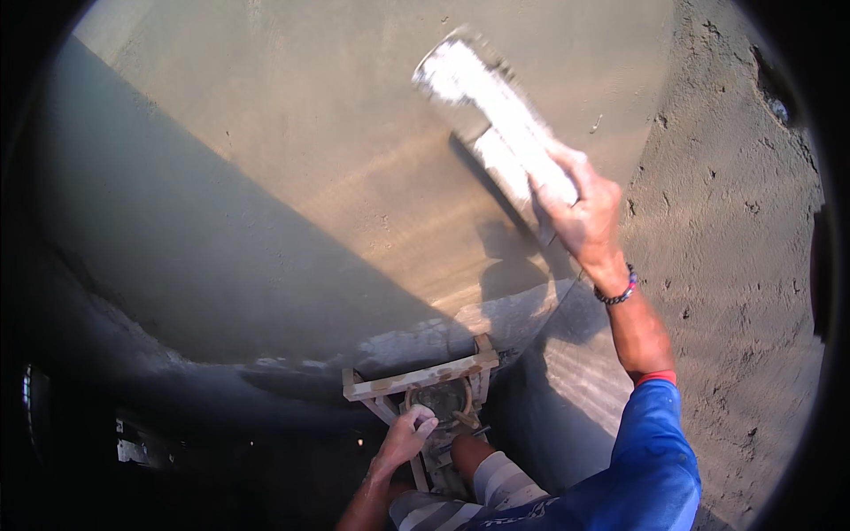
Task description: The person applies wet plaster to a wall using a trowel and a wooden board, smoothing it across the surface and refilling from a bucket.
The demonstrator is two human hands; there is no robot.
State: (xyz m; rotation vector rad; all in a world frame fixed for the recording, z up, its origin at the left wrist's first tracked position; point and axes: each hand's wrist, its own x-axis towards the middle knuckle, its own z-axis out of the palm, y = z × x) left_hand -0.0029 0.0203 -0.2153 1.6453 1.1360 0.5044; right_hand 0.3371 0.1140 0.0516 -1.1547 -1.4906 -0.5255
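Observation:
My right hand (582, 205) is wrapped round a plastering trowel (509, 119), a long flat tool that looks bright white in the sun and slightly smeared by motion. The trowel lies along or just off the smooth grey plastered wall (354, 159), its dark shadow beside it; I cannot tell whether it touches. Lower down, my left hand (409, 434) is closed, fingers bent together, by a dark round container (440, 400) at the wooden stand (416, 379). What the left fingers hold, if anything, is hidden.
The wooden stand rises close in front of my knees, against the wall's lower edge. On the right is a rougher, pitted plaster surface (735, 221) with a dark hole (772, 88) near its top. A dark space opens at lower left. A diagonal shadow crosses the wall.

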